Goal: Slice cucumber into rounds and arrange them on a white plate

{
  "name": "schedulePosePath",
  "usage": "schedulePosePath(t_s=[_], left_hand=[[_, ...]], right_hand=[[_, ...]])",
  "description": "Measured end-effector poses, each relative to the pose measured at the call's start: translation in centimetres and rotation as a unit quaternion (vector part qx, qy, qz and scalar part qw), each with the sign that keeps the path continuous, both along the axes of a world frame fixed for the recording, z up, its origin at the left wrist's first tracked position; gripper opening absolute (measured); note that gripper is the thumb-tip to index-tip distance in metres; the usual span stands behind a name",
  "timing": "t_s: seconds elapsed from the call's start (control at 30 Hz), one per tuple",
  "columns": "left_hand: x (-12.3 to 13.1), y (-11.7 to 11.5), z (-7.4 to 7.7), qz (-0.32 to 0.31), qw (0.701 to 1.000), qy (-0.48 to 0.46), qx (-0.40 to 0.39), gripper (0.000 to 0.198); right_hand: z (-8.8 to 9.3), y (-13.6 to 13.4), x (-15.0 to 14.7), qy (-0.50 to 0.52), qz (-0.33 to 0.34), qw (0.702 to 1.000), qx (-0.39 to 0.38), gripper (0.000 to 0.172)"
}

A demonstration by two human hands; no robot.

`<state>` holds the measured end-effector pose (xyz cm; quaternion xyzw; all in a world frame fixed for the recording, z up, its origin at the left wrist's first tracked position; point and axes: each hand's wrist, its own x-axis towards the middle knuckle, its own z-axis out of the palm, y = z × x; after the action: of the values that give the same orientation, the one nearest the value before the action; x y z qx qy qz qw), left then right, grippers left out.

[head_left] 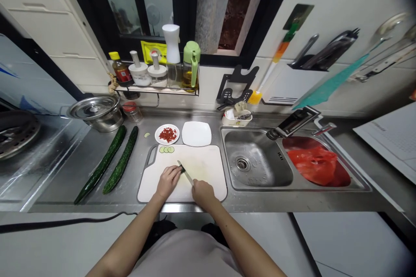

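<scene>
While our right hand (203,193) wraps around the handle of a knife (187,177), our left hand (168,180) sits just beside it over the white cutting board (212,166), and the head view shows us both at work there. We have the right fingers clamped on the handle, which they hide, and the blade slants from that fist toward the far left part of the board. Our left fingers are bent and drawn together on a dark green piece (182,169), most of it covered by the hand; its end shows right against the blade, though we cannot tell whether the edge is cutting into it. Near the board's far left corner, beside the handle slot, we see pale green slices (167,149) lying in a short row.

Left of the board, two long cucumbers (104,165) lie slanting and near each other on the steel counter (130,199). Farther off on that side we have a lidded metal pot (110,122) and a jar with a red lid (132,113). Just beyond the board, we see a small white plate (157,136) of chopped red bits (167,134), and to its right a squarish white dish (196,133). A rack (156,90) of seasoning containers hangs on the wall behind them. Right of the board is a steel sink (260,160), with a red plastic bag (313,165) in its farther basin.
</scene>
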<state>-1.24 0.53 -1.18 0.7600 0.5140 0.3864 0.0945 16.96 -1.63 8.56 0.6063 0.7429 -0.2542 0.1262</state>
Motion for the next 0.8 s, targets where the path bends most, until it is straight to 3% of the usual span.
schedulePosePath(t_s=[0.8], left_hand=[[0.3, -0.1, 0.8, 0.003, 1.000, -0.011, 0.007, 0.025]], right_hand=[[-0.1, 3.7, -1.6, 0.038, 0.004, 0.999, 0.021, 0.030]])
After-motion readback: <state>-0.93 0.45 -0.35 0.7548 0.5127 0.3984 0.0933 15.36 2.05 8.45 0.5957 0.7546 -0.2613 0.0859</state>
